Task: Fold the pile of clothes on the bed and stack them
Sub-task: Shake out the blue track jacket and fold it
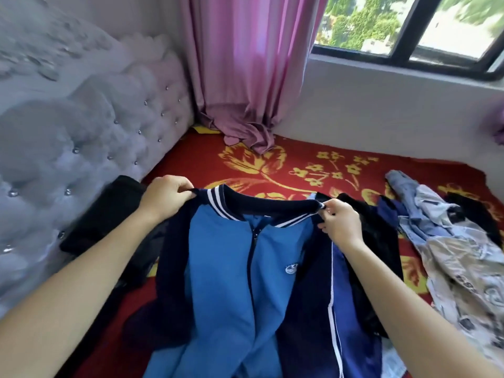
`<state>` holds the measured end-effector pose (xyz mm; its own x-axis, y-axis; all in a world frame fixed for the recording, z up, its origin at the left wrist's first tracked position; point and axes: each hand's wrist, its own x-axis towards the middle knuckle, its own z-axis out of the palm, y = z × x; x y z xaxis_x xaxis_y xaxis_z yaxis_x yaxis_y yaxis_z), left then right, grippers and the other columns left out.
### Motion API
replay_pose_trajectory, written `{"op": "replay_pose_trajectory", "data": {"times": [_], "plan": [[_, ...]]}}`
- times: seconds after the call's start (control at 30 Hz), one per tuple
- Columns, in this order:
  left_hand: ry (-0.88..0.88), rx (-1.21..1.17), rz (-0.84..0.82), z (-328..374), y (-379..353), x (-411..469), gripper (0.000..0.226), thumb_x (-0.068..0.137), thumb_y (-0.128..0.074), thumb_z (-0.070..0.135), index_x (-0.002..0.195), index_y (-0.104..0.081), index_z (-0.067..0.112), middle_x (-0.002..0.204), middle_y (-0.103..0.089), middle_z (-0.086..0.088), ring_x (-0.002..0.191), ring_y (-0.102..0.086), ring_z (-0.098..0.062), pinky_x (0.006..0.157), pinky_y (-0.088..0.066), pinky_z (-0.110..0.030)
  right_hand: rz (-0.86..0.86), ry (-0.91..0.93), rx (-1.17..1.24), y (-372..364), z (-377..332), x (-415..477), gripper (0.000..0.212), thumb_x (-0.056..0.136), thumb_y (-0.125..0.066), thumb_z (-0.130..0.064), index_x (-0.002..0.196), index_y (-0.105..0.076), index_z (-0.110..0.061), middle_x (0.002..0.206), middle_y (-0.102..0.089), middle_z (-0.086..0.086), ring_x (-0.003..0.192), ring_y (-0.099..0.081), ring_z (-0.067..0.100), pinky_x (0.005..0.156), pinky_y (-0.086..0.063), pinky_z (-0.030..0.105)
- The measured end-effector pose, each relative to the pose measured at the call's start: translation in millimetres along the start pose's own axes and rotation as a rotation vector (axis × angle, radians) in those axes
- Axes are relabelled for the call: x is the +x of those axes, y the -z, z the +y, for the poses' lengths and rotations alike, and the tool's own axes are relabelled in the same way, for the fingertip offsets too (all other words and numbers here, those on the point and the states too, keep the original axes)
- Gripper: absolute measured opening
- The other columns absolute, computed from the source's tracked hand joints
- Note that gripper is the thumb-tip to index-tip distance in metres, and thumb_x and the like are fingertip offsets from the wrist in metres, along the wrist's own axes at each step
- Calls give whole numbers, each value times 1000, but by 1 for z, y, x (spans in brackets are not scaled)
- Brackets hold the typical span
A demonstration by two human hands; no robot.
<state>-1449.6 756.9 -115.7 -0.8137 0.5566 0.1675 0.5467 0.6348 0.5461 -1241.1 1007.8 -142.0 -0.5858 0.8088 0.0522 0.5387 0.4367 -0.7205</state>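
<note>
A blue zip jacket [223, 268] with navy sleeves and a white-striped collar hangs front-up over the bed, held up by its shoulders. My left hand [166, 195] grips the left end of the collar. My right hand [338, 222] pinches the right shoulder by the collar. To the right lies a loose pile of clothes [450, 255]: pale blue, grey printed and black pieces. Dark garments [373, 236] lie partly hidden under the jacket's right side. A folded black garment [109, 214] rests at the left by the headboard.
The bed has a red sheet with yellow flowers [272, 167]. A tufted grey headboard [81, 118] runs along the left. A pink curtain [245, 77] drapes onto the far corner of the bed. A wall and window [409, 31] close the far side.
</note>
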Motion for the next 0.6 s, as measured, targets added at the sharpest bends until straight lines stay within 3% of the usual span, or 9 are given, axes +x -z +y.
{"op": "replay_pose_trajectory", "data": {"times": [0.13,0.2,0.23,0.27,0.33,0.37,0.43,0.5,0.6], "plan": [[187,-483,123,23,-3,77,5,88,-57,0,87,-60,4,75,-60,-10,38,-57,-2,46,-50,-16,152,24,28,-10,-45,75,23,94,-46,-10,108,-62,-4,111,-51,15,93,-54,29,72,-34,24],[179,-641,238,31,-4,111,8,90,-54,-2,89,-59,5,82,-59,-5,54,-62,0,65,-56,-20,166,45,237,-12,-60,113,21,92,-48,-9,106,-63,-10,103,-54,12,88,-52,22,65,-37,20],[133,-641,242,30,-7,121,14,90,-53,-1,100,-58,5,95,-60,-7,74,-63,-4,80,-54,-24,131,37,328,-13,-62,124,22,91,-51,-9,111,-60,-13,106,-55,9,90,-52,18,68,-41,18],[80,-605,183,26,-14,123,32,89,-52,-2,120,-52,6,116,-56,-9,98,-57,-7,89,-49,-22,74,32,417,-17,-58,132,33,90,-54,-9,123,-54,-14,116,-52,7,99,-52,15,77,-45,19],[26,-585,-66,4,-45,108,74,88,-50,-4,149,-14,20,151,-23,-3,129,-32,-8,91,-41,-13,-77,-23,472,-33,-37,128,68,84,-58,-9,145,-29,-21,143,-36,1,125,-43,16,102,-39,26],[60,-583,-191,-11,-66,91,86,88,-50,-3,149,1,28,156,-8,2,137,-25,-12,93,-40,-15,-134,-35,407,-45,-20,115,77,82,-59,-7,148,-21,-21,148,-29,1,133,-35,19,106,-29,21],[185,-502,-362,-48,-118,41,92,88,-52,0,147,8,36,158,6,4,141,-20,-20,85,-42,-20,-211,-75,225,-75,28,74,73,85,-56,1,148,-21,-12,149,-27,11,137,-27,23,100,-18,11],[367,-365,-471,-89,-171,-26,89,88,-54,2,148,5,30,158,4,-2,141,-21,-22,77,-43,-21,-315,-236,126,-108,87,22,67,86,-54,1,146,-24,-7,148,-27,18,134,-31,27,104,-23,20],[617,-152,-605,-143,-226,-133,82,88,-57,9,149,-2,13,156,-10,-15,144,-14,-25,107,-26,-28,-463,-526,-99,-139,167,-60,63,90,-56,-11,146,-26,-6,146,-26,23,127,-39,30,99,-32,29]]}}
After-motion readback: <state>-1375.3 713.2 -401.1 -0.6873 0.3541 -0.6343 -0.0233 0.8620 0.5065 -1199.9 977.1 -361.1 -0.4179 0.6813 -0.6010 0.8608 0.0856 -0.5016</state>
